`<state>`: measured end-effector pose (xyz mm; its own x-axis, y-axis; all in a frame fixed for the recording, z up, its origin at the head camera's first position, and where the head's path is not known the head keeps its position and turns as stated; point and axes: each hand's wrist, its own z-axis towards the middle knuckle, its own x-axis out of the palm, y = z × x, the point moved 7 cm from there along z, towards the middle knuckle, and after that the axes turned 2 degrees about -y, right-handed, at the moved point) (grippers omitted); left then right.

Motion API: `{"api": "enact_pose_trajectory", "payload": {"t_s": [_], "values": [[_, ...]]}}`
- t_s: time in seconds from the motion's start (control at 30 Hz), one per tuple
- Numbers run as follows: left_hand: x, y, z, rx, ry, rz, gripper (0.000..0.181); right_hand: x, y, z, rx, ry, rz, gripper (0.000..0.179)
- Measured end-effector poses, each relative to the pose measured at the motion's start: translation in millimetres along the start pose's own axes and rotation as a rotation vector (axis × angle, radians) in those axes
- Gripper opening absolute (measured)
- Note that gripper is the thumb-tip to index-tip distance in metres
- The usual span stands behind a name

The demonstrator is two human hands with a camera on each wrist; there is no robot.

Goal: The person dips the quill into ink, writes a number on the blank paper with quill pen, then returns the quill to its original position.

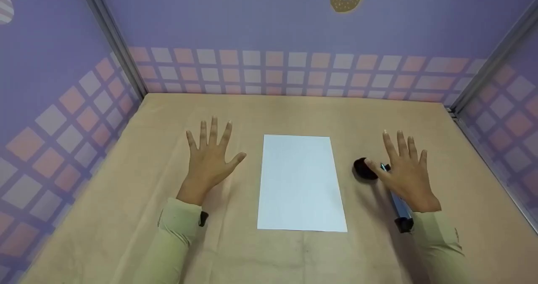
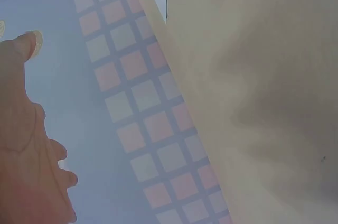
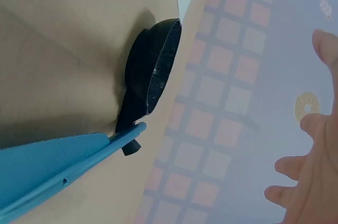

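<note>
My left hand is held with spread fingers to the left of a white sheet of paper and holds nothing. To the sheet's right, my right hand is spread as well, palm down, with nothing gripped. Near its thumb sits a black round cup, whose hollow side shows in the right wrist view. A long blue piece with a slim shaft and a finely ribbed, feather-like edge lies by the cup; in the head view the right hand partly hides it. Whether they are joined I cannot tell.
A beige cloth covers the table. Purple panels with pink and white squares stand at the back and both sides, between metal posts. A small dark device shows at the right wrist.
</note>
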<state>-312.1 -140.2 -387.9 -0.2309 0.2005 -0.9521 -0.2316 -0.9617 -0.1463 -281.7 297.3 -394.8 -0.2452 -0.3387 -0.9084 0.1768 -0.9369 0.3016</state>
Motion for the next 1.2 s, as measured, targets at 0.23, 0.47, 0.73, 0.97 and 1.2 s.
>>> {"api": "enact_pose_trajectory", "payload": {"t_s": [0.23,0.47,0.73,0.97,1.2], "values": [[4.6,-3.8,-0.8,0.089,0.089,-0.116,0.079,-6,0,-2.7,-0.06,0.025,0.089,0.079],[18.9,-7.5,-3.1,0.213,0.181,-0.147,0.076,-6,-6,-9.8,-0.138,0.099,0.192,0.07],[34.9,-12.2,-6.0,0.284,0.269,-0.161,0.074,-6,-11,-17.1,-0.198,0.145,0.291,0.063],[54.0,-20.6,-8.1,0.333,0.349,-0.115,0.073,0,-20,-20.3,-0.214,0.156,0.306,0.054],[67.5,-28.2,-9.2,0.372,0.425,-0.034,0.074,1,-22,-18.9,-0.304,0.096,0.3,0.047]]}}
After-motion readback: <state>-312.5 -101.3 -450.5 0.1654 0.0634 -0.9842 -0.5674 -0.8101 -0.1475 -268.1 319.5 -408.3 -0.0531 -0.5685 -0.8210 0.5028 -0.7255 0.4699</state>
